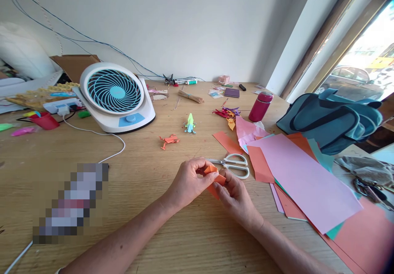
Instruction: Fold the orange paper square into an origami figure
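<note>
A small folded piece of orange paper (219, 179) is held between both hands above the wooden table. My left hand (191, 179) pinches its upper left part between thumb and fingers. On the right side, my right hand (235, 194) grips the same paper, its fingers closed on the edge. Parts of the folds are hidden behind my fingers. Just beyond the hands lies a pair of scissors (236, 165) with white handles. Farther off, an orange origami frog (169, 140) and a green and blue origami figure (190, 123) rest on the table.
Coloured paper sheets (303, 175) are stacked on the right, beside a teal bag (326, 116). A red bottle (261, 106) stands behind them. At the left back is a white fan (117, 97); a blurred-out object (72, 204) lies nearer, by a white cable (118, 136).
</note>
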Tool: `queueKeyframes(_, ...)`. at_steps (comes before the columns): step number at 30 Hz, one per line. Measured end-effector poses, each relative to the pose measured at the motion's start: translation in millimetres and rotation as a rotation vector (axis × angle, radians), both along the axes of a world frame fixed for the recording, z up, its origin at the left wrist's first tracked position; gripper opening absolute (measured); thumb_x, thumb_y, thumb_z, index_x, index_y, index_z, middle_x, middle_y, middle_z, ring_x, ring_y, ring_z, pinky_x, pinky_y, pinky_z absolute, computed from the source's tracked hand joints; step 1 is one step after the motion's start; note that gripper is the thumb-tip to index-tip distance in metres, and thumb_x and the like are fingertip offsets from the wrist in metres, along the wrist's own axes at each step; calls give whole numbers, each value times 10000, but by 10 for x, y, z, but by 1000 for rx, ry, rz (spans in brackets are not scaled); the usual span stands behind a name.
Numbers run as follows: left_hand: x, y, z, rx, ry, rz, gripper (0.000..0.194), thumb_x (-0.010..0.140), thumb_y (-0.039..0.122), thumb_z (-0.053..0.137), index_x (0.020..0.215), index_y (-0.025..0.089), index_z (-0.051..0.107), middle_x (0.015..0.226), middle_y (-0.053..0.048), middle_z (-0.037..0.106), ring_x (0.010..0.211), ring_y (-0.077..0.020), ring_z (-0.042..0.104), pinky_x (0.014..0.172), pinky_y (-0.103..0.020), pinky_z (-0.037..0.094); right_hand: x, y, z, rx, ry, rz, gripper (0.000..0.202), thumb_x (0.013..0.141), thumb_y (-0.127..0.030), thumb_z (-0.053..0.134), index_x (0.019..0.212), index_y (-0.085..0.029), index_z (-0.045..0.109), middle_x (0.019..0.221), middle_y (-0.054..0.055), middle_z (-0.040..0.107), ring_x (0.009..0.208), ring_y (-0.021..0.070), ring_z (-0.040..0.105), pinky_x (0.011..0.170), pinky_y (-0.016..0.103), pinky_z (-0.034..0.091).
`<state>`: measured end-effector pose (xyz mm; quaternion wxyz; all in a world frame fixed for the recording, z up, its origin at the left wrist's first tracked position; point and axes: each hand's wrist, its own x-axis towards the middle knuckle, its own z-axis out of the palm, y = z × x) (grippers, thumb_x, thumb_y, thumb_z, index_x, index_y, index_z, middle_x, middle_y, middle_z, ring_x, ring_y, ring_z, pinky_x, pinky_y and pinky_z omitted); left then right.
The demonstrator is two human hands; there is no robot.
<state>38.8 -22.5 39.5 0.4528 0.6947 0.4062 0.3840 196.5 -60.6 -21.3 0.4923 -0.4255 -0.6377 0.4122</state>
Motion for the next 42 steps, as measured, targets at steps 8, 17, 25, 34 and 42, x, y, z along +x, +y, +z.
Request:
queueKeyframes(8, 12, -15, 3, 64, 33, 47, 102, 816, 197, 620, 735, 148, 656, 707, 6, 609, 685, -118, 556, 654, -214, 449, -3, -3, 26, 12, -26, 2, 179, 967, -301, 521, 819, -202, 507, 769, -6, 502, 703, 143, 436, 635, 270, 366)
queueKeyframes(17, -87, 45, 59, 58, -24, -12, 314, 927, 394, 559, 815, 144, 713, 799, -39, 696, 754, -153, 613, 695, -238, 467, -43, -18, -10, -54, -13, 28, 227, 946, -330, 547, 772, -202, 476, 733, -19, 453, 670, 132, 400, 608, 262, 334)
queueKeyframes(25, -21, 54, -43, -33, 40, 17, 167, 729, 278, 765, 796, 144, 690, 789, -30, 684, 719, -157, 607, 677, -252, 491, -29, 59, -56, -97, 317, -11, 253, 937, -400, 615, 816, -197, 524, 741, -20, 465, 662, 117, 370, 600, 240, 338)
queueKeyframes(34, -31, 49, -63, 103, 20, 31, 225, 851, 233, 623, 642, 150, 605, 654, 18, 557, 656, -113, 506, 630, -222, 403, -23, 53, -58, -102, 299, 4, 241, 942, -388, 617, 818, -201, 526, 750, -18, 461, 680, 122, 374, 592, 239, 327)
queueKeyframes(42, -59, 67, -42, 41, -39, 13, 227, 884, 292, 611, 710, 153, 654, 693, 12, 553, 668, -115, 480, 638, -224, 387, -22, 51, -78, -126, 307, 31, 248, 945, -392, 612, 816, -205, 513, 718, -27, 461, 648, 116, 368, 580, 241, 312)
